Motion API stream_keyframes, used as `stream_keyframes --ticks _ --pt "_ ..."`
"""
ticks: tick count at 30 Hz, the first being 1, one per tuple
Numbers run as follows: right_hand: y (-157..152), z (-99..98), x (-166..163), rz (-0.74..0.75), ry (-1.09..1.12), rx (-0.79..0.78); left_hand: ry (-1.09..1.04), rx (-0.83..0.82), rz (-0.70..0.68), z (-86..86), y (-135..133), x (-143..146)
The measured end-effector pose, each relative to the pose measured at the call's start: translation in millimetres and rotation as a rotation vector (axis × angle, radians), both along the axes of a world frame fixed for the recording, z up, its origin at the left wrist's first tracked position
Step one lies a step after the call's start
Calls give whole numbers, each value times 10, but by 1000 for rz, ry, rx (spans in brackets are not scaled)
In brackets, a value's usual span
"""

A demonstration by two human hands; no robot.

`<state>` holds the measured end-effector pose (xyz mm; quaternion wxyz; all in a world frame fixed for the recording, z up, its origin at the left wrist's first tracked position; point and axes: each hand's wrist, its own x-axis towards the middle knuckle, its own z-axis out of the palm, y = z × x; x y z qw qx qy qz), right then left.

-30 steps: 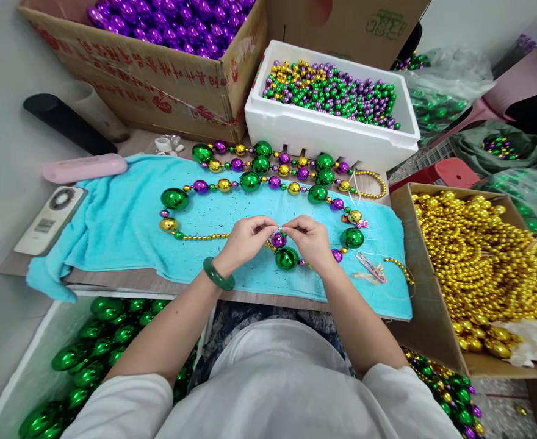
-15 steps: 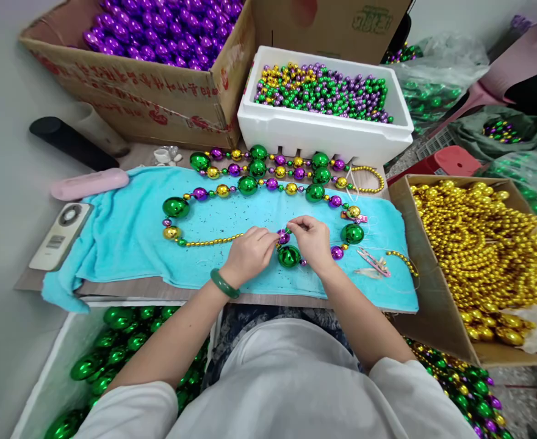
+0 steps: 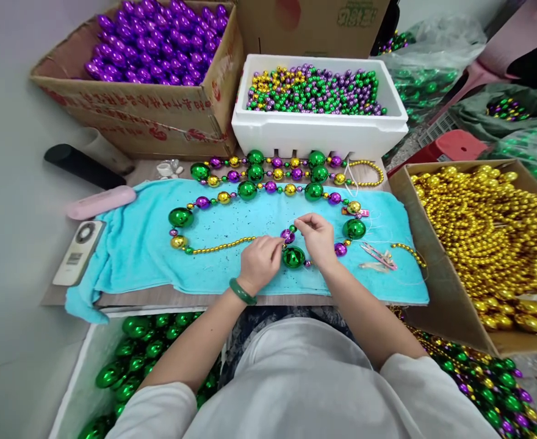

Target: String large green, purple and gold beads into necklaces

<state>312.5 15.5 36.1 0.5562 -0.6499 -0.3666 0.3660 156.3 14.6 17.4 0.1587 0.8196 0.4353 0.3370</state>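
Note:
A necklace of green, purple and gold beads (image 3: 247, 190) lies in a loop on the turquoise towel (image 3: 223, 268). My left hand (image 3: 262, 262), with a green bangle at its wrist, pinches the necklace's thin string beside a purple bead (image 3: 287, 236). Just above and to the right, my right hand (image 3: 318, 241) is closed in a pinch on the string by a small green bead (image 3: 293, 228). A large green bead (image 3: 293, 257) rests on the towel between my hands. The string between the fingertips is too fine to follow fully.
Scissor-like snips (image 3: 381, 256) and a short gold bead strand (image 3: 408, 253) lie to the right. Behind are a finished-looking bead string (image 3: 255, 173), a white foam box (image 3: 318, 131) and a carton of purple beads (image 3: 135, 122). A carton of gold beads (image 3: 488, 244) stands right.
My fingertips have moved slightly apart, the right hand lifting a little away from the purple bead. The whole view has shifted a little; the necklace lies much as before.

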Motion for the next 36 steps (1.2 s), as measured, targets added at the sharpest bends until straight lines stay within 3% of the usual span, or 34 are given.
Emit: stream_keyframes --ticks 4,6,10,15,21,27,32,36 --pt "-74 52 96 51 -64 143 -406 -408 277 119 207 -105" --pt "-129 119 123 169 -169 212 -568 -538 321 196 317 -157" --pt "-192 303 96 418 -156 285 -671 -680 240 336 397 -146" --pt "-70 398 9 542 90 214 -680 -792 107 429 310 -31" --pt "24 353 -5 493 17 162 -593 -767 18 480 229 -31" --pt "-4 295 -96 310 220 16 -505 -739 -41 427 235 -39" --pt "14 123 -149 62 69 13 -214 -359 -40 250 135 -74" --pt "12 6 -144 13 -26 -31 -47 -107 -63 92 -21 -76"
